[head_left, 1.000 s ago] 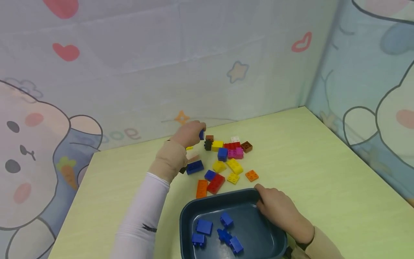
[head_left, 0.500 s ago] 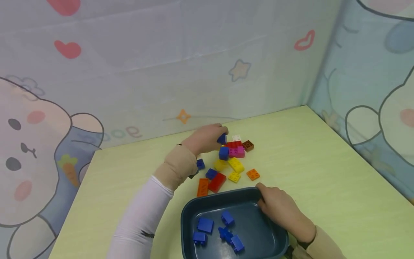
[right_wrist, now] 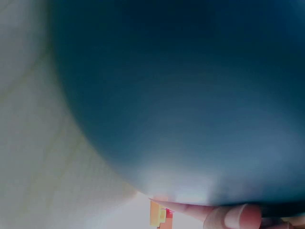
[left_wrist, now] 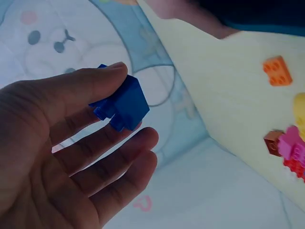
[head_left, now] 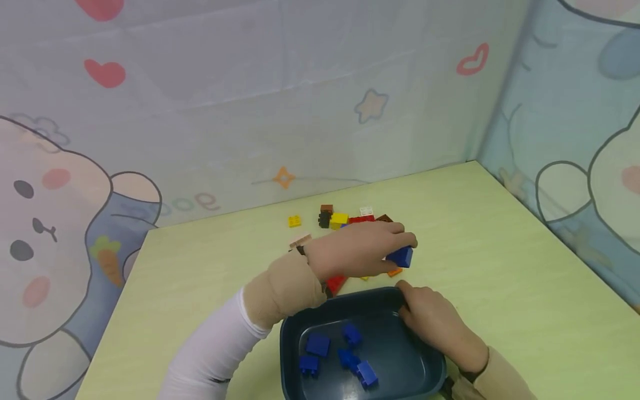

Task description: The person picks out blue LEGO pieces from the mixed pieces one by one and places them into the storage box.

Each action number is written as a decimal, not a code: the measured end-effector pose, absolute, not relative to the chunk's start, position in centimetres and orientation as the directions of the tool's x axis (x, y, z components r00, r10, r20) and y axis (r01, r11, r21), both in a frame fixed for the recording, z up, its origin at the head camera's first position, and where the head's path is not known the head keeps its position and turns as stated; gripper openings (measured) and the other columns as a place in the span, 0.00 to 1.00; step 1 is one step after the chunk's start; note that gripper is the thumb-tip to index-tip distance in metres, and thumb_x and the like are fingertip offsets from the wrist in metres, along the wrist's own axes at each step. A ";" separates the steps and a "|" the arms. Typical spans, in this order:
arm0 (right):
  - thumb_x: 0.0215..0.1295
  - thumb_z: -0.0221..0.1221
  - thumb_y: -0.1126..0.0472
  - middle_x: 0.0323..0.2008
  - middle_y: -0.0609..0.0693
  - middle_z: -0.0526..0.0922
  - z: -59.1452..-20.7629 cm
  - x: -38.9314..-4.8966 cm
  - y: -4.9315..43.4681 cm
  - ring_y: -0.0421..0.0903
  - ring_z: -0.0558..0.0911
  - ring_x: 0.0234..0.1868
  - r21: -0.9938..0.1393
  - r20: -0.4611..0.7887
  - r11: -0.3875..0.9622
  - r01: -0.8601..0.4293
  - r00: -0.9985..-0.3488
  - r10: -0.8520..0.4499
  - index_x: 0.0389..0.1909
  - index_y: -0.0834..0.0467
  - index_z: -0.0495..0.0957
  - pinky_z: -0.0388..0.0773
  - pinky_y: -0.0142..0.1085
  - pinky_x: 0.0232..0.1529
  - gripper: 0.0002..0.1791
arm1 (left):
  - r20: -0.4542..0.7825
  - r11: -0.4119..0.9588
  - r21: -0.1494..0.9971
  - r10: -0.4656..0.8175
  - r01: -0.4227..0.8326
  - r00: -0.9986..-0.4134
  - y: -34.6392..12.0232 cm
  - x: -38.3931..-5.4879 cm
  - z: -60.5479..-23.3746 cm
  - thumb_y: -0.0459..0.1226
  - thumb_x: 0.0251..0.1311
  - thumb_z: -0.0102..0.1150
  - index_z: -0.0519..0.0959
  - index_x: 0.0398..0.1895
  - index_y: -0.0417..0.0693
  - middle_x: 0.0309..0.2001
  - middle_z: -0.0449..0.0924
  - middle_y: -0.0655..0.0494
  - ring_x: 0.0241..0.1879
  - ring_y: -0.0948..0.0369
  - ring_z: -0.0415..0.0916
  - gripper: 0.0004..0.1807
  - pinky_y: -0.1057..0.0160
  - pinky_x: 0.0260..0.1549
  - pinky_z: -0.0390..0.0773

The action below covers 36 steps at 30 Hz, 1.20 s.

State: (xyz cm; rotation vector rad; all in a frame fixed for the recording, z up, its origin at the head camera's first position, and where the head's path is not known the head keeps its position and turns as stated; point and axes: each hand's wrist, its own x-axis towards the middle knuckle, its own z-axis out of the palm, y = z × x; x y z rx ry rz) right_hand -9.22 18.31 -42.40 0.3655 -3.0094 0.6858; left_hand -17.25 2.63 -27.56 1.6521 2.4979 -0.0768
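Note:
My left hand [head_left: 357, 249] pinches a blue building block [head_left: 401, 257] between thumb and fingers, above the table near the far right corner of the dark blue tray [head_left: 287, 355]. In the left wrist view the block [left_wrist: 128, 102] shows its studs toward the palm, and the other fingers are loosely bent. My right hand [head_left: 437, 325] grips the tray's right rim, thumb on the inside edge. Several blue blocks [head_left: 318, 345] lie on the tray's floor. The right wrist view is mostly filled by the tray's blurred outer wall [right_wrist: 181, 119], with fingertips [right_wrist: 243, 217] at its edge.
Behind the tray, loose blocks lie on the pale yellow table [head_left: 500, 250], partly hidden by the left arm: a yellow one [head_left: 294, 221], a black one [head_left: 324, 219], a white one [head_left: 366, 211] and a red one [head_left: 336, 284]. A printed cloth [head_left: 240, 111] hangs along the table's far edge.
The left hand has carried the blue block from the back left of the pile rightward and nearer, toward the tray. The right hand has kept its grip on the rim.

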 end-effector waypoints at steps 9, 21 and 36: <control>0.58 0.62 0.71 0.15 0.44 0.62 -42.7 -9.1 18.4 0.41 0.63 0.16 -0.413 0.146 0.867 -0.278 -0.960 -0.238 0.52 0.65 0.77 0.56 0.34 0.19 0.19 | -0.130 0.340 0.022 0.933 0.940 -0.334 2.2 -15.1 -26.6 0.47 0.67 0.63 0.73 0.66 0.49 0.54 0.77 0.56 0.49 0.63 0.74 0.27 0.73 0.49 0.73; 0.59 0.65 0.70 0.22 0.48 0.78 -42.5 -8.7 18.5 0.42 0.75 0.22 -0.359 0.170 0.886 -0.293 -0.954 -0.246 0.29 0.58 0.77 0.73 0.39 0.22 0.06 | -0.232 0.286 -0.004 0.932 0.958 -0.279 1.5 -12.4 -29.5 0.44 0.68 0.64 0.73 0.65 0.50 0.53 0.79 0.58 0.47 0.65 0.77 0.25 0.74 0.47 0.75; 0.64 0.62 0.71 0.20 0.47 0.69 -41.9 -9.3 18.0 0.44 0.70 0.20 -0.385 0.024 0.896 -0.220 -0.973 -0.228 0.37 0.59 0.73 0.68 0.38 0.20 0.08 | -0.309 0.261 0.018 0.920 0.965 -0.242 1.5 -11.2 -35.0 0.41 0.67 0.64 0.75 0.61 0.51 0.49 0.78 0.63 0.40 0.69 0.75 0.20 0.76 0.46 0.74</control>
